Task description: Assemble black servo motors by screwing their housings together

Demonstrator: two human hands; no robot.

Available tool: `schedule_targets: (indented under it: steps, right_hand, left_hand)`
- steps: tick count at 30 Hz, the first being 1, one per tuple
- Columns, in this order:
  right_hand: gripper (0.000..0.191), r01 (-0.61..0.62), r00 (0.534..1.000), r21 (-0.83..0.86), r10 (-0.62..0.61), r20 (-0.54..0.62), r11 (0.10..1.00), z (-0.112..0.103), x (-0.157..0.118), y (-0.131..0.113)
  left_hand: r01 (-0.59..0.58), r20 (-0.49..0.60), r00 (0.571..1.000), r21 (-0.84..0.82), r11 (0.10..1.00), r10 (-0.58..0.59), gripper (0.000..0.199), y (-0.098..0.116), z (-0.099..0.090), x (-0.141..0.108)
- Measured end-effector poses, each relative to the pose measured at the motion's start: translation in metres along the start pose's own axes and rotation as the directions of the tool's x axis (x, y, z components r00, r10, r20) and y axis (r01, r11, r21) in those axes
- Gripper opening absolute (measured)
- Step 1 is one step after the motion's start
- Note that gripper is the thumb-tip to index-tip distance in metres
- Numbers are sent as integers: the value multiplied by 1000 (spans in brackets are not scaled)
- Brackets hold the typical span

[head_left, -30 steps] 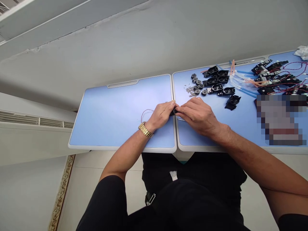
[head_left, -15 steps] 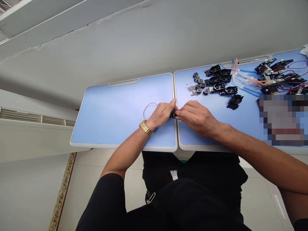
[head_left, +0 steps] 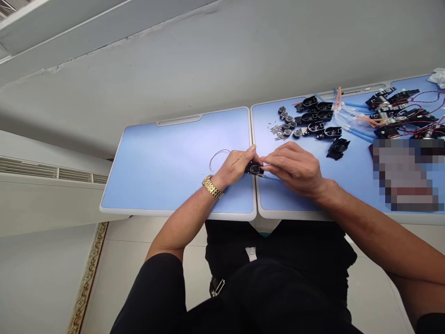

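Observation:
My left hand (head_left: 237,166), with a gold watch (head_left: 212,186) at the wrist, is closed around a small black plastic housing (head_left: 255,169) above the seam between two tables. A thin dark wire (head_left: 216,153) curves over the table to the left of that hand. Just right of the housing, my right hand (head_left: 295,168) has its thumb and fingers pinched together, the tips close to the part's edge. Whatever lies between those fingertips is too small or hidden to make out.
On the right table (head_left: 278,199) are several round metal parts (head_left: 286,125), a heap of screws (head_left: 278,132) and several black housings (head_left: 314,117). Blue and orange ties (head_left: 347,116), wired assemblies (head_left: 396,109) and a blurred-out object (head_left: 405,176) lie farther right.
My right hand has drawn back slightly to the right, its fingers still pinched. More of the black housing in my left hand now shows.

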State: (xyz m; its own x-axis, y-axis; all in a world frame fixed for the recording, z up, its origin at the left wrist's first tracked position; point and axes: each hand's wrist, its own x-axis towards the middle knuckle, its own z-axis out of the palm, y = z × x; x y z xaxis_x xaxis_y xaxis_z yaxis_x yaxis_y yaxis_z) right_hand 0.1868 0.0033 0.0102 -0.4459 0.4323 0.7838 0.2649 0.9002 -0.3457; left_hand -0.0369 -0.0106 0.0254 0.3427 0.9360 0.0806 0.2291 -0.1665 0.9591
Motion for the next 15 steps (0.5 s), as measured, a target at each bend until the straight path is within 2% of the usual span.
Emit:
schedule_targets:
  steps: [3,5,10,15]
  right_hand:
    - [18,-51,995,0,51,-88,999,-5,6,1]
    - [18,-100,992,27,101,-77,995,-6,7,2]
    - [18,-273,962,156,270,42,949,-4,2,2]
    - [30,-472,880,266,427,209,841,-5,-1,1]
  left_hand:
    - [20,-36,999,-31,999,-21,77,1,-2,0]
    - [32,-56,998,-31,999,-34,76,2,-4,-1]
    - [3,-75,997,-14,1000,-4,69,2,-7,-1]
    - [-59,-59,997,-10,998,59,58,-2,-11,1]
